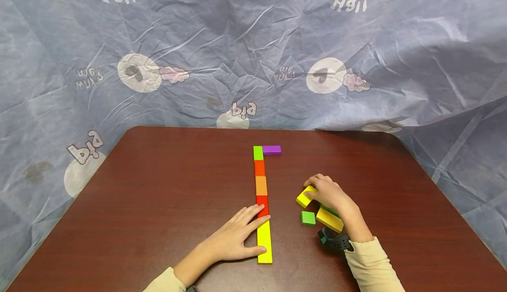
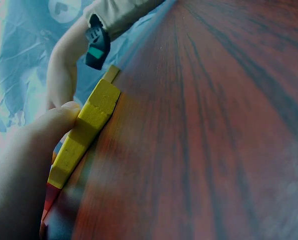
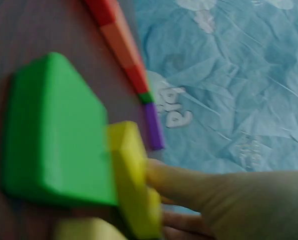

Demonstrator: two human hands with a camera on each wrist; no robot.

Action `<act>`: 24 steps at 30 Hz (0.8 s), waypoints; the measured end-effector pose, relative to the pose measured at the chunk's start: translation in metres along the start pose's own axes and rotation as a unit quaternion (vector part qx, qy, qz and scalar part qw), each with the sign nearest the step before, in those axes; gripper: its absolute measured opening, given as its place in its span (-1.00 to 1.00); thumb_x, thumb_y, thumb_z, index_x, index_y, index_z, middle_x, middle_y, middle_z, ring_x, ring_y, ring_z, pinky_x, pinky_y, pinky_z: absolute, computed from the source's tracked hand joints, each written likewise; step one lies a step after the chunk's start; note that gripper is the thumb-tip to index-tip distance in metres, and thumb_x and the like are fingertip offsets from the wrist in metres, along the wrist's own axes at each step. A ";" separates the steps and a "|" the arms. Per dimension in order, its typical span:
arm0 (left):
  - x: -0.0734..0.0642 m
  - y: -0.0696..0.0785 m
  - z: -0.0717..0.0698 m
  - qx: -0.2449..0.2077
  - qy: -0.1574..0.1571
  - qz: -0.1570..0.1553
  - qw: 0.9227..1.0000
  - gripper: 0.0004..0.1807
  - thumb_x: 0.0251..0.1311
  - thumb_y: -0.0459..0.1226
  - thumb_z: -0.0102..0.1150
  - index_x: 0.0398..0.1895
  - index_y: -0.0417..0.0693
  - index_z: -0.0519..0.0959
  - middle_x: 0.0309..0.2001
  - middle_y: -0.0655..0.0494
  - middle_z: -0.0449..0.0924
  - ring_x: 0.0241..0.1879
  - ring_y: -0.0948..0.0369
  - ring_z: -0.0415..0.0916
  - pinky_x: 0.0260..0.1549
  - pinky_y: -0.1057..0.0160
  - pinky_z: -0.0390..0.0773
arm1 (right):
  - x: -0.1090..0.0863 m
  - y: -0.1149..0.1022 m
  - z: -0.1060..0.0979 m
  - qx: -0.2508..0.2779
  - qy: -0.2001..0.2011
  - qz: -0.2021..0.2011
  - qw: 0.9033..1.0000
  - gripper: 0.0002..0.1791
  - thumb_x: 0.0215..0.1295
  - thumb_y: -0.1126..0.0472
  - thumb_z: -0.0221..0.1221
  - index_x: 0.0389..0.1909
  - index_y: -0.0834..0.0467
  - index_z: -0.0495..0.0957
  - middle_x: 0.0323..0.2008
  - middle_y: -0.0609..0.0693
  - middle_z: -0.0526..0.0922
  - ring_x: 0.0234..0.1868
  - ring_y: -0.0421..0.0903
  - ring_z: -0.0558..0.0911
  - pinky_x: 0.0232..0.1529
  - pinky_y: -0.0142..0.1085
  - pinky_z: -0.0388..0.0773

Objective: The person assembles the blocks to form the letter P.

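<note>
A straight row of coloured blocks runs away from me in the head view: a long yellow stretch (image 1: 264, 234) nearest, then a red block (image 1: 261, 201), an orange block (image 1: 261, 186), an orange-red block (image 1: 259, 168) and a light green block (image 1: 258, 153). My left hand (image 1: 233, 238) lies spread beside the row, with its thumb on the yellow and fingertips at the red. To the right, my right hand (image 1: 325, 191) pinches a yellow block (image 1: 303, 198) between thumb and fingers, low over the table. A purple block (image 1: 271, 150) meets the far green one at a right angle.
Below my right hand lie a small green block (image 1: 308, 218), a darker yellow block (image 1: 329, 220) and another green block (image 1: 331, 210), partly hidden. The brown table (image 1: 166, 186) ends at a hanging grey-blue cloth (image 1: 206, 63).
</note>
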State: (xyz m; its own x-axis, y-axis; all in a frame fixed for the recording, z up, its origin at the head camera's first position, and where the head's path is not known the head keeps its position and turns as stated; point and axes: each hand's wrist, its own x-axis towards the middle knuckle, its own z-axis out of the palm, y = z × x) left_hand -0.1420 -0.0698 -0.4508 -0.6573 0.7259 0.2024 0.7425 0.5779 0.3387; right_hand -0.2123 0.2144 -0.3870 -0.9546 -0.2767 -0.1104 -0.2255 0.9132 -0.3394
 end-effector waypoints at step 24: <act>-0.001 -0.001 0.000 -0.013 -0.009 -0.006 1.000 -0.24 0.15 0.26 -0.17 0.37 0.18 0.10 0.43 0.10 -0.07 0.42 0.14 -0.09 0.35 0.05 0.06 | 0.014 -0.010 0.016 -0.028 0.088 -0.048 0.995 -0.76 0.14 0.15 0.17 -0.16 0.12 0.51 -0.12 0.07 0.52 -0.08 0.06 0.47 -0.13 0.03 0.41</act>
State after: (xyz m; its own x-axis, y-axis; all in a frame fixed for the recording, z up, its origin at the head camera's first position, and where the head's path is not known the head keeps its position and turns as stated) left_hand -0.1417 -0.0711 -0.4510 -0.6634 0.7259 0.1814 0.7311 0.5771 0.3640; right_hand -0.2204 0.1966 -0.3997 -0.9463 -0.3112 0.0872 -0.3230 0.9017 -0.2873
